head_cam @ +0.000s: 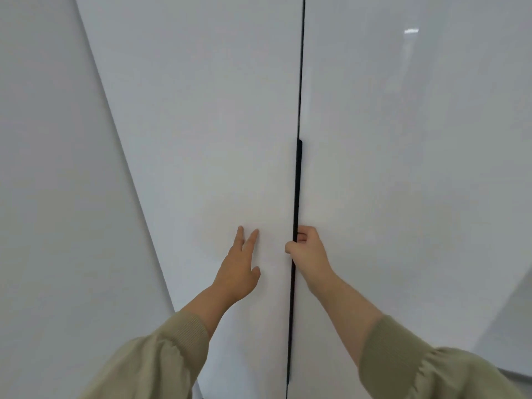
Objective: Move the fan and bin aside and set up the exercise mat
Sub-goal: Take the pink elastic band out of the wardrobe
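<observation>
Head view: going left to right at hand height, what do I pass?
Side panel → left hand → handle → right hand.

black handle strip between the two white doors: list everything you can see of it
The handle is a slim black strip, straight and vertical, on the seam between the glossy white left door and right door. It starts partway down, wider than the thin dark gap above, and ends near the picture's bottom. The right hand grips it around its middle, fingers curled at its edge. The left hand lies flat on the left door, not touching it. Which door carries it is unclear.
</observation>
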### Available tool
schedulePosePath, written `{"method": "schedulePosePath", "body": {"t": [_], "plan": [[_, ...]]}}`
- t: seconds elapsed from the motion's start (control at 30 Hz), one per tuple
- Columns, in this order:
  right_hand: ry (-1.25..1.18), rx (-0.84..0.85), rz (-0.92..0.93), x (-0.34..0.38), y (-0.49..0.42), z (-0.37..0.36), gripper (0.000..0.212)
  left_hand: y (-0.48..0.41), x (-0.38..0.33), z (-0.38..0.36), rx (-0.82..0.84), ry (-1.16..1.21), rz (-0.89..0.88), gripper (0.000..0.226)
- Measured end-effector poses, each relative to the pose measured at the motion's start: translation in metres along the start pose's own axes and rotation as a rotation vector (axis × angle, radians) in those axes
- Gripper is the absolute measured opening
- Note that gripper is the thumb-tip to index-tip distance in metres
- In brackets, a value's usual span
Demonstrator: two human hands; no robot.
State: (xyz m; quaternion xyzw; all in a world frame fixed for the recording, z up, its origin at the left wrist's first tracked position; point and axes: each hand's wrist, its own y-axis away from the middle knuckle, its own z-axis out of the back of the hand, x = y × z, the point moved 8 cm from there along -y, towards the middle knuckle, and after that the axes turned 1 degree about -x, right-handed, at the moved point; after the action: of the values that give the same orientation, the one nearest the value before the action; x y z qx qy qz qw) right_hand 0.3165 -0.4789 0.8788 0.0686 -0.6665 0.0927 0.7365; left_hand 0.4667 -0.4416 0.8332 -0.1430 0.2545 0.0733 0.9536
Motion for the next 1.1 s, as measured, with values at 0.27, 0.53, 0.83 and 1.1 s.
{"method": "schedulePosePath", "body": {"t": [0.27,0.53,0.83,1.1], "plan": [[0.147,-0.005,0.071,0.000,0.064,0.002,0.031,0.045,-0.027,-0.005,0.240,0.093,-0.024,0.079],[0.254,-0.074,0.124,0.006,0.151,0.052,0.022,0.108,-0.088,-0.018,0.322,0.513,0.073,0.045],[0.382,-0.237,0.249,-0.003,0.259,0.139,0.020,0.191,-0.192,-0.063,0.746,1.076,0.153,0.029],[0.342,-0.527,0.239,-0.005,0.341,0.269,0.023,0.237,-0.292,-0.129,0.977,1.147,0.113,0.050]]}}
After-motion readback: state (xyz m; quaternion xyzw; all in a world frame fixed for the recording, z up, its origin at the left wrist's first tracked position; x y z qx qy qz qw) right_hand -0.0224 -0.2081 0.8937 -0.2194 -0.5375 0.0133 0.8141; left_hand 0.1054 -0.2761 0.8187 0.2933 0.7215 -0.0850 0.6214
